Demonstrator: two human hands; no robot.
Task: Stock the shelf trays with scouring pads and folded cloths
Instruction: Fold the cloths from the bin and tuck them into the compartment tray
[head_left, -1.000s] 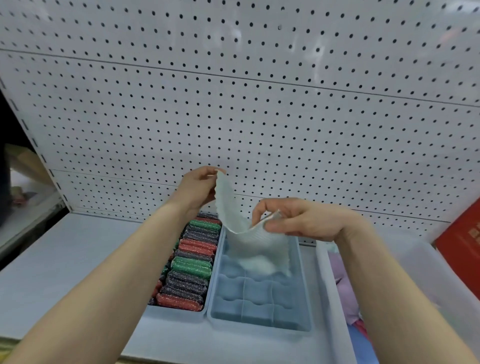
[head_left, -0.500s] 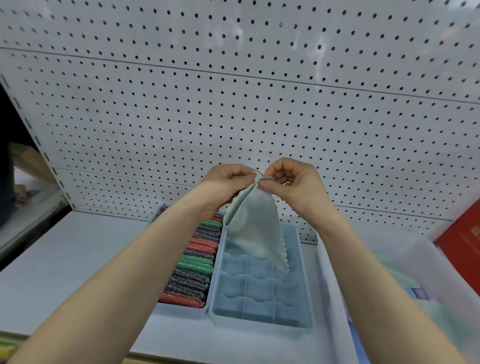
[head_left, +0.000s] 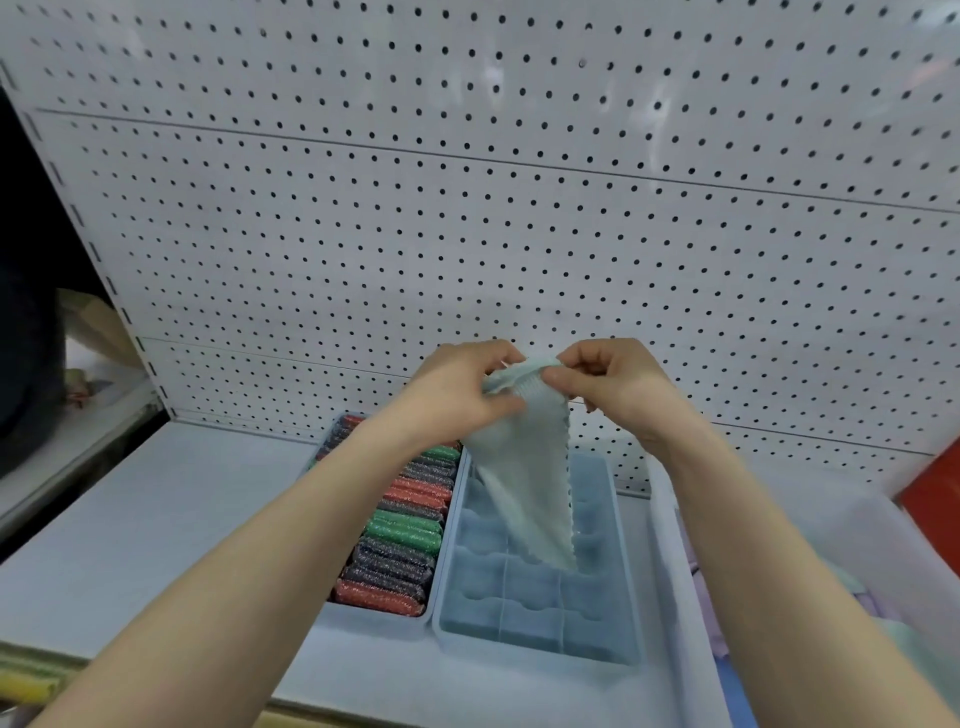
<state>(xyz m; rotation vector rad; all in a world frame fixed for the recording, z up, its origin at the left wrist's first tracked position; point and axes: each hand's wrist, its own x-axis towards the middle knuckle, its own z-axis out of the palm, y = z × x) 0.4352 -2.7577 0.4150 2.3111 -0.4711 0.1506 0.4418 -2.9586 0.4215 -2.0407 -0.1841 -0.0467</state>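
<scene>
— Pale mint microfibre, that cloth (head_left: 524, 483) — where is it hanging from?

— From both hands at once. The left hand (head_left: 457, 387) and the right hand (head_left: 608, 379) are close together, each with fingers and thumb pinched on the cloth's top edge, so both grips are clamped on it. It is up in the air in front of the pegboard (head_left: 467, 208), not resting on anything I can see.

— And which way does it lie from the grip?

— Straight down. Its long axis runs near vertical, narrowing to a zigzag-cut tip that hangs over the divided blue tray (head_left: 597, 644), about the middle of it; I cannot tell whether the tip touches a divider. The tray sits below both hands, towards the shelf's front edge, so the next move, as I judge it, is another fold and then a drop into a compartment.

— Which hand is nearer the tray?

— Little to choose; both are level above its far end. The left forearm crosses over the neighbouring tray of scouring pads (head_left: 400, 525) — red, green and dark ones packed on edge in rows, touching the blue tray's left wall.

— What about the right side?

— A clear bin (head_left: 670, 545) just beside the blue tray, with soft coloured cloths inside, blurred.

— Any brand or writing?

— None I can read. There is a red box (head_left: 935, 493) at the shelf's right edge, but no legible print shows on it here.
</scene>
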